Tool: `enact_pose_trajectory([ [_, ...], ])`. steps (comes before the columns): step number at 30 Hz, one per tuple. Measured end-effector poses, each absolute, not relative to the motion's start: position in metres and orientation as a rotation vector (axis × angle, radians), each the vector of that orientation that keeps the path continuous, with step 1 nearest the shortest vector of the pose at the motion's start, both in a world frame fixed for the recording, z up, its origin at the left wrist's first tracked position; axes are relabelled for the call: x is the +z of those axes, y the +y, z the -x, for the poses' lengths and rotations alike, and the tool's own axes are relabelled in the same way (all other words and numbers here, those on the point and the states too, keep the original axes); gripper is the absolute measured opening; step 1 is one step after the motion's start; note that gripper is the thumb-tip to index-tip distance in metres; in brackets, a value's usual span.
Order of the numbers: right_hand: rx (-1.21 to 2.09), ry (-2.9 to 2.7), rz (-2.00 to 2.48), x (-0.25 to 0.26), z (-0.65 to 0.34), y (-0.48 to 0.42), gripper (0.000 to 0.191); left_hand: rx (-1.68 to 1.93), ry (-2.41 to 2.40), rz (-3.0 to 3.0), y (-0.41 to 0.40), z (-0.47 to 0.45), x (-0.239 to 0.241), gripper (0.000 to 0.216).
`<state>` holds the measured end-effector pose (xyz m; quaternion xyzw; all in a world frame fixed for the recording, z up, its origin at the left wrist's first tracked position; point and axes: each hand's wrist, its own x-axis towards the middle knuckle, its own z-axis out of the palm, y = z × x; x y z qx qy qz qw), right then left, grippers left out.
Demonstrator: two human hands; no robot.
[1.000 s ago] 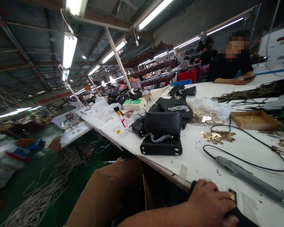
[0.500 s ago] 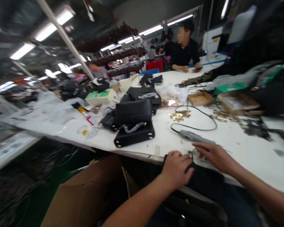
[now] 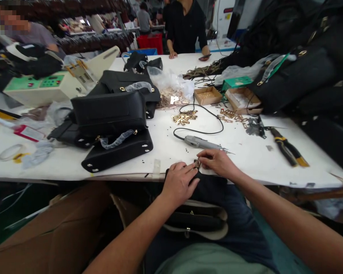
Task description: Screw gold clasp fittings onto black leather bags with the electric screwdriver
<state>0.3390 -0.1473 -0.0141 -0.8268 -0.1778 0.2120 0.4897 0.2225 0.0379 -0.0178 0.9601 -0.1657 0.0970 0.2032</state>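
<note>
An opened black handbag lies across my lap, its black flap reaching up onto the table's front edge. My left hand is closed over the left side of that flap, pressing it down at the edge. A small gold-coloured metal fitting sits on the flap's far end, by my left fingertips. Thumb and forefinger of my right hand are pinched at the fitting; the fingers partly cover it. Just beyond lies a grey electric screwdriver with a black cord, touched by neither hand.
Black handbags are stacked on the left of the white table. Gold fittings lie in a pile behind the screwdriver, near small cardboard boxes. Pliers lie right. A person in black stands across the table.
The view has levelled and turned down towards the table and my lap. My right hand has come closer to my left, its fingers now at the fitting. The handbag's opening now shows.
</note>
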Motion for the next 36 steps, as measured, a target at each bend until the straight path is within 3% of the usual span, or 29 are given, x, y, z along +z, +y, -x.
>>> enact_pose_trajectory([
  [12, 0.441, -0.509, 2.097, -0.012, -0.333, -0.141, 0.015, 0.227, -0.471, -2.671, 0.042, -0.227, -0.021, 0.035],
  [36, 0.319, -0.590, 2.266, -0.012, -0.335, -0.142, 0.017, 0.136, -0.495, -2.667, 0.042, -0.234, -0.013, 0.031],
])
